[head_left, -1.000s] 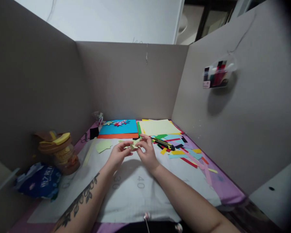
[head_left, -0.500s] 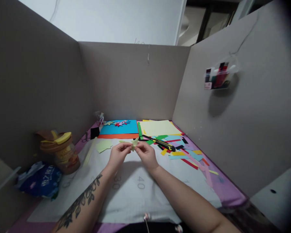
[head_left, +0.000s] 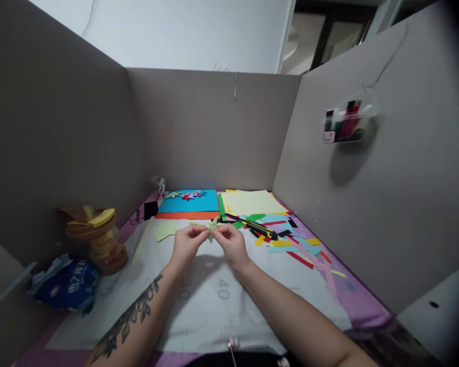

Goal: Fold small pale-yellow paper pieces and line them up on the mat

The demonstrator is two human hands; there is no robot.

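Between my two hands is a small pale green paper star [head_left: 213, 227], its points sticking up above the fingers. My left hand [head_left: 189, 243] pinches its left side with thumb and forefinger. On the other side my right hand [head_left: 231, 243] pinches it in the same way; fingers hide part of the paper. Pale green paper pieces [head_left: 166, 230] lie just left of my hands on the white sheet [head_left: 202, 316]. A black and yellow utility knife [head_left: 262, 228] rests to the right, among coloured paper scraps [head_left: 296, 244].
Finished paper stars [head_left: 189, 195] sit on blue paper [head_left: 187, 205] at the back. Cream paper [head_left: 252, 202] is stacked beside it. At left stand a yellow-lidded cup [head_left: 105, 244] and a blue packet [head_left: 67, 283]. Grey panels [head_left: 214, 127] enclose the table.
The star has turned slightly between my fingertips, while both hands keep nearly the same place. The whole view has shifted a little.
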